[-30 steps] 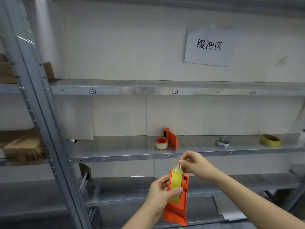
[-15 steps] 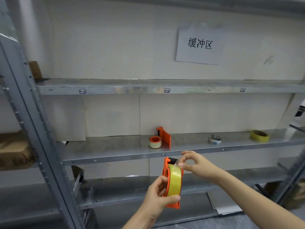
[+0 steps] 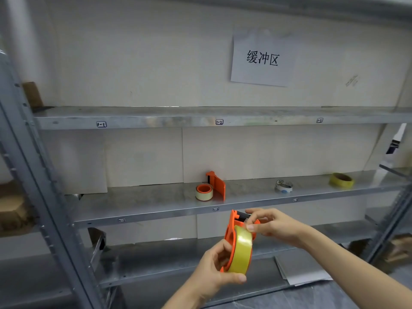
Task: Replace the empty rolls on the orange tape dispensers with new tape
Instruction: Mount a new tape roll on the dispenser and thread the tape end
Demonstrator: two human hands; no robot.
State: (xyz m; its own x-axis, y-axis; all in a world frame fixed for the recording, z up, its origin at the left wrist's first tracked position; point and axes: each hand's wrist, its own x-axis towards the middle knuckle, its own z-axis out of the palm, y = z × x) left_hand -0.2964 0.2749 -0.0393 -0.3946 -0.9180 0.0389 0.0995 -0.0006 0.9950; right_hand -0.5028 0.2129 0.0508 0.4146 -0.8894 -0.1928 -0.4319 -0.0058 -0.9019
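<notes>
Shelf behind, left fingers gripping dispenser, right fingers pinching tape

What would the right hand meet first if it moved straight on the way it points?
Most likely the top end of the orange tape dispenser, which the left hand holds. The right hand, pinching the tape, points left at it; depth is unclear.

White paper sheet on the wall printed 缓冲区, upper grey metal shelf with small front-edge stickers, left sticker 1-1, middle sticker 1-2, right sticker blurred, perhaps 1-3, lower shelf's stickers unreadable.
</notes>
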